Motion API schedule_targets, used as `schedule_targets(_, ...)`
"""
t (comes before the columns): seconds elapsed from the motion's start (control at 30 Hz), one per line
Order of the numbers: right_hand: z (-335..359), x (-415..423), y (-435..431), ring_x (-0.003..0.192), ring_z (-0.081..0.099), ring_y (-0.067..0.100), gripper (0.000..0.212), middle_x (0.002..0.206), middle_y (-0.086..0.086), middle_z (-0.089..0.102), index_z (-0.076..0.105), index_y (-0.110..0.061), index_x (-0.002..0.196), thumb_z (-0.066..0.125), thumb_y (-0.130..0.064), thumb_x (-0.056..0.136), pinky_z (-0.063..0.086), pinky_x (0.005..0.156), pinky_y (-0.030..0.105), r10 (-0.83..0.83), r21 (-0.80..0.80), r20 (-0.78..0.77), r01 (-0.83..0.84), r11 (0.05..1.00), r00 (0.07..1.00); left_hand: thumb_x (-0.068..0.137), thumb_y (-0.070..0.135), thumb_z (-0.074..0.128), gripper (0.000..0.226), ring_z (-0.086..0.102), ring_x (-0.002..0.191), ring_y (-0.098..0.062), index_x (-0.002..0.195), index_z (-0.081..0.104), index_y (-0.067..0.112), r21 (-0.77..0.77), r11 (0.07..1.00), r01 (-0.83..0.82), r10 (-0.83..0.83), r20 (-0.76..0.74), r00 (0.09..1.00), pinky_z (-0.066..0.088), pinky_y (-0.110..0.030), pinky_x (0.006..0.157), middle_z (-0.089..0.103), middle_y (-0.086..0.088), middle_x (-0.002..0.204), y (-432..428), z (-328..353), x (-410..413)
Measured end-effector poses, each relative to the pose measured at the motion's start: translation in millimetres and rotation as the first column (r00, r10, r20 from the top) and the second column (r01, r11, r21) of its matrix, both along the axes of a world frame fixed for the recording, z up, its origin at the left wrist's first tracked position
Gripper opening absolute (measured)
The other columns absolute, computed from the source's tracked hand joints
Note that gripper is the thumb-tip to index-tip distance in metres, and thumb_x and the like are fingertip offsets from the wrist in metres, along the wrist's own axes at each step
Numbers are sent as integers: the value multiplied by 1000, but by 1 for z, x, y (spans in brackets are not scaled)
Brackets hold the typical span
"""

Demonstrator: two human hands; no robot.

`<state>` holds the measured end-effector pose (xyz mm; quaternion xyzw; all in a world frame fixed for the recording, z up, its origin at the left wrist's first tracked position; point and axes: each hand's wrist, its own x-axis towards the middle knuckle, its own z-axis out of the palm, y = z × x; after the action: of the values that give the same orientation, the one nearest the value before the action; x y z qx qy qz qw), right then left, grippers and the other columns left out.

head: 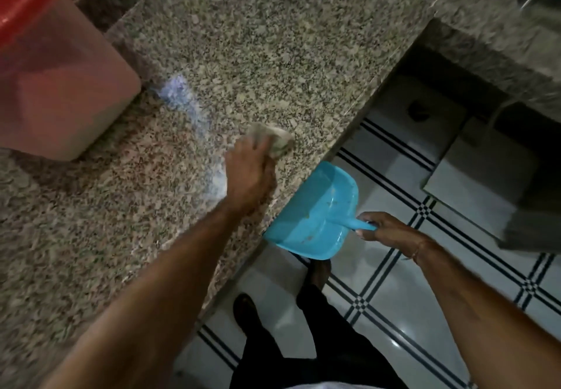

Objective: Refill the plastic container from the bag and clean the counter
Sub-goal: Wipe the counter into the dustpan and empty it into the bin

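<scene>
Container (60, 85) up in the upper left of the frame, standing on the counter (273, 39) with its red lid (21, 0) on top, so by my reading the refill is done and we're into the clean-up. It's a boxy thing with rounded corners and cloudy pinkish plastic walls. It's too blurred for me to call what's inside.

Centre frame now: the left hand (250, 173) has a cloth (273, 138) bunched under curled fingers, pressed down on the stone close to the front edge. It's a pale, crumpled rag, soft-looking and a bit smeared in the picture. Just off that edge, centre-right, the right hand (388, 231) is wrapped round the short handle of a dustpan (315, 215). The open lip is tucked right at the counter's edge, seemingly just under it, tilted to catch. Smooth bright-blue plastic, a shallow scoop, with a few tan specks lying in it.

The counter itself is speckled granite, grey and tan, and polished. A bluish streak of glare (188, 106) runs diagonally between container and cloth. I can't pick out loose grains against that pattern.

Next move, I'd say: drag the cloth toward the edge and over into the pan, keeping the lip tight to the stone so nothing drops to the floor (394, 282). That's glossy white tile with dark line borders, lower right, where spilt bits would scatter.
</scene>
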<state>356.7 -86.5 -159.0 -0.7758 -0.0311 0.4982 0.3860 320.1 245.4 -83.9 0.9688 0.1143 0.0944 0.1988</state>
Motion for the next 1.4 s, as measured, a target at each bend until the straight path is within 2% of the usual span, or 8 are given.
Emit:
schedule_targets(0.13, 0, 15, -12, 91, 62, 14, 15, 94, 1, 67, 72, -18, 107, 72, -16, 92, 46, 85, 31, -12, 6, -29, 12, 1000, 999, 107, 39, 42, 34, 60, 82, -16, 123, 60, 16, -100, 984, -149, 157, 70, 985, 44, -28, 65, 67, -4, 100, 60, 4, 35)
schedule_targets(0.23, -8, 14, -24, 101, 66, 17, 18, 108, 6, 72, 72, -18, 110, 72, -16, 92, 50, 91, 31, -54, 7, -36, 54, 999, 998, 100, 46, 39, 44, 59, 98, -33, 127, 55, 15, -6, 946, -325, 324, -49, 945, 49, -44, 78, 63, -19, 114, 123, -2, 67)
schedule_targets(0.47, -19, -8, -27, 100, 63, 14, 17, 107, 7, 68, 71, -11, 111, 69, -10, 94, 50, 79, 14, -119, 0, -93, 120, 993, 989, 94, 55, 33, 55, 49, 101, -18, 132, 63, 31, -17, 973, 229, -228, -185, 956, 44, -35, 86, 59, -6, 116, 13, 4, 87)
schedule_targets(0.77, -13, -82, 2, 105, 62, 14, 33, 110, 0, 66, 67, -14, 118, 76, -25, 88, 47, 89, 25, -183, 0, -55, 183, 983, 982, 101, 63, 25, 47, 54, 89, -31, 127, 54, 36, -28, 891, 453, -453, -98, 886, 42, -41, 75, 58, -13, 101, 53, -19, -57)
schedule_targets(0.9, -5, -152, 20, 87, 59, 8, 17, 92, -1, 62, 67, -5, 110, 69, -10, 94, 47, 70, 7, -232, 12, -78, 233, 972, 970, 100, 56, 37, 41, 54, 88, -30, 126, 58, 33, -62, 889, 454, -458, -114, 882, 43, -43, 72, 57, -8, 99, 81, -16, -163)
schedule_targets(1.13, 13, -251, 48, 71, 63, -2, 9, 76, -10, 66, 68, -12, 99, 66, -4, 96, 46, 60, 6, -279, 48, -108, 285, 957, 954, 100, 43, 49, 29, 59, 86, -22, 114, 68, 28, -146, 926, 348, -363, -94, 927, 52, -42, 72, 62, 1, 97, 110, 10, -283)
schedule_targets(1.23, 23, -266, 57, 70, 63, -4, 11, 80, -10, 66, 66, -12, 103, 64, -4, 97, 46, 60, 5, -297, 57, -86, 302, 952, 951, 102, 20, 51, 20, 64, 79, -2, 107, 70, 22, -261, 958, 119, -118, 19, 993, 56, -16, 64, 67, 9, 93, 125, 34, -250)
schedule_targets(1.4, 30, -274, 59, 65, 61, -11, 8, 74, -16, 67, 68, -13, 104, 65, -9, 97, 45, 65, 9, -309, 64, -66, 313, 947, 949, 98, 38, 45, 24, 57, 108, -28, 115, 58, 28, -35, 960, -276, 266, -177, 948, 50, -52, 89, 56, 0, 108, 162, 25, -217)
